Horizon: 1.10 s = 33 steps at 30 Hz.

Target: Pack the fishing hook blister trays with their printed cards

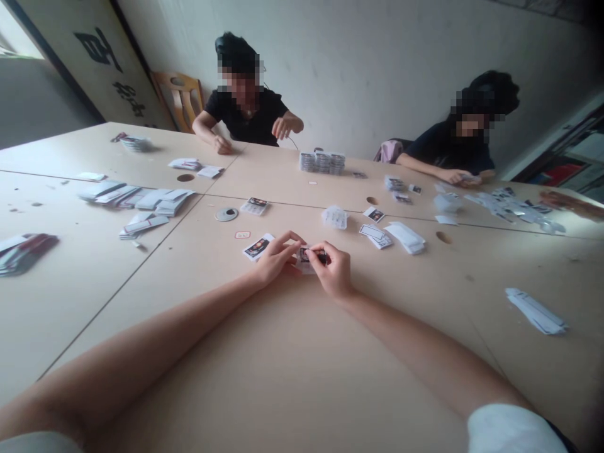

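A small clear plastic case with a dark printed card [307, 267] lies on the table between my hands. My left hand [278, 259] is at its left side, fingers bent, with the fingertips at the upper left edge. On the other side my right hand [334, 269] has its thumb and index finger pinched on the dark card at the case's top. Just left of my left hand lies a white card with a dark picture [258, 247]. Beyond my hands sits a pile of clear cases [335, 218].
White card stacks [406, 238] and framed labels [375, 235] lie to the right, long white strips [536, 311] farther right. Paper stacks [136, 196] spread at the left. Two people sit across the table [264, 165] near stacked cases [322, 162]. Another hand [570, 204] shows at the right edge.
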{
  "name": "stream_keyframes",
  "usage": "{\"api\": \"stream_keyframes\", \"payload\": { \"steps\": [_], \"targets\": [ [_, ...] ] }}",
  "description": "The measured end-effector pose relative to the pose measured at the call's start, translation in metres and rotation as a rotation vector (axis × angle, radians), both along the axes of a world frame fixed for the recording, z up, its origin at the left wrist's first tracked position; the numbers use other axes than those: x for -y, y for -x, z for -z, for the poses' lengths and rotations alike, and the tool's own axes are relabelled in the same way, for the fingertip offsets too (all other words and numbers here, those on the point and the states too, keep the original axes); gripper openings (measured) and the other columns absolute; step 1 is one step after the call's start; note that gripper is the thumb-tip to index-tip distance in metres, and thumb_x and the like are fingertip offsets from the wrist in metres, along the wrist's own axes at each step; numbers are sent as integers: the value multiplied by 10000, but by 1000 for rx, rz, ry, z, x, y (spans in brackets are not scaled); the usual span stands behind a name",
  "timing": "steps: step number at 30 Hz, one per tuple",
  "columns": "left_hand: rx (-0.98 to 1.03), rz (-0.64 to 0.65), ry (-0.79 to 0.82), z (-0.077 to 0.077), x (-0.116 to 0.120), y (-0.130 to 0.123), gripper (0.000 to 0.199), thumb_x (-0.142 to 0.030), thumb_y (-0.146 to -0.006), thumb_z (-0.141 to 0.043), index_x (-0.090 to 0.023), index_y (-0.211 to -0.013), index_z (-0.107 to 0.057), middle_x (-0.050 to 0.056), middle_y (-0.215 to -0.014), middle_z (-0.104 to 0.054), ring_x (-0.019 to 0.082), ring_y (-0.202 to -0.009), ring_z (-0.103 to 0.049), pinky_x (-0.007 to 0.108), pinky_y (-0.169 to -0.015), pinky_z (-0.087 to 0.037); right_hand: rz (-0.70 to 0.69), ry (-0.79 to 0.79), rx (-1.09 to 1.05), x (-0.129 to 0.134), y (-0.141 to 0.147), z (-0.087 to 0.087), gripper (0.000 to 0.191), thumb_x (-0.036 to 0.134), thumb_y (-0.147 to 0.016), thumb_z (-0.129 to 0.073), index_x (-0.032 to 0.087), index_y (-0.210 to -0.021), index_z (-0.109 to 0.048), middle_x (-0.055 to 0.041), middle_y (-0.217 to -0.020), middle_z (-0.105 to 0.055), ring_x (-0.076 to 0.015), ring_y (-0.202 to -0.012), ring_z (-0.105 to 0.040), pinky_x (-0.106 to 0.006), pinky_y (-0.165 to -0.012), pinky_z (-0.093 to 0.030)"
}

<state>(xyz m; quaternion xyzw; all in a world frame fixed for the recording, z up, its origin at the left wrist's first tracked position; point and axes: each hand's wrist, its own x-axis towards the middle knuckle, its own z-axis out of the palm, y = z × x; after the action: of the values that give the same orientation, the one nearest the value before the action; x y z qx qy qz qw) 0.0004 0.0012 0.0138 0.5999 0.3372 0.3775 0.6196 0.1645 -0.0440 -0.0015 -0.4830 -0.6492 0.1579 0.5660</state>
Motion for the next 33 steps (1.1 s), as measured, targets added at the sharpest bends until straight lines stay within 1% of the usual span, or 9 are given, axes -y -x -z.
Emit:
{"api": "stream_keyframes", "payload": {
  "steps": [3, 6, 8, 16, 21, 26, 30, 33],
  "targets": [
    [3, 7, 1, -1, 1, 0, 372, -537, -864, -656, -180, -938, -580, 9, -780, -620, 110, -620, -593, 239, -537, -590, -1, 3, 1, 0, 0, -1, 162, 311, -892, -620, 196, -791, -671, 3, -670, -664, -129, -575, -576, -228, -586, -445],
    [3, 14, 6, -1, 1, 1, 355, -502, -840, -702, -184, -947, -587, -11, -714, -593, 100, -581, -556, 253, -537, -595, -9, 4, 6, 0, 0, -2, 172, 309, -897, -611, 197, -778, -666, 6, -660, -656, -127, -572, -574, -227, -584, -445],
    [7, 15, 9, 0, 0, 1, 347, -492, -839, -706, -184, -950, -590, -13, -707, -589, 96, -574, -551, 254, -547, -596, -13, 3, 9, 1, 1, -2, 184, 317, -901, -608, 200, -770, -663, 5, -663, -660, -126, -574, -575, -227, -585, -444],
    [26, 12, 27, 1, 0, 1, 397, -540, -843, -673, -172, -963, -585, 15, -776, -629, 117, -596, -608, 243, -534, -576, 5, -17, 11, 1, 1, -2, 195, 334, -905, -606, 200, -778, -668, -9, -699, -692, -134, -599, -607, -226, -599, -476],
    [36, 8, 37, 0, 2, 1, 401, -509, -845, -686, -199, -1062, -554, -8, -763, -616, 123, -614, -625, 231, -543, -569, 27, -35, 42, 1, 1, -2, 195, 320, -906, -600, 197, -769, -664, -12, -676, -682, -134, -587, -598, -233, -606, -476],
    [56, 44, 44, 1, 1, 1, 407, -513, -831, -689, -169, -1014, -573, 32, -819, -663, 147, -675, -661, 252, -594, -580, 59, -52, 83, 1, 0, 0, 194, 321, -908, -598, 203, -772, -670, -16, -684, -691, -134, -587, -594, -237, -604, -462],
    [61, 53, 36, 0, 1, 1, 395, -498, -832, -697, -170, -1019, -582, 37, -818, -678, 148, -682, -664, 234, -582, -567, 74, -56, 101, 1, 0, 1, 189, 316, -909, -594, 206, -776, -670, -15, -683, -690, -137, -587, -593, -241, -613, -464],
    [55, 51, 29, 0, 1, 1, 397, -490, -822, -717, -167, -1013, -589, 32, -788, -674, 144, -665, -650, 243, -576, -574, 77, -55, 109, 0, -1, 1, 187, 312, -908, -594, 207, -773, -669, -13, -677, -686, -137, -584, -590, -240, -611, -461]
  ]
}}
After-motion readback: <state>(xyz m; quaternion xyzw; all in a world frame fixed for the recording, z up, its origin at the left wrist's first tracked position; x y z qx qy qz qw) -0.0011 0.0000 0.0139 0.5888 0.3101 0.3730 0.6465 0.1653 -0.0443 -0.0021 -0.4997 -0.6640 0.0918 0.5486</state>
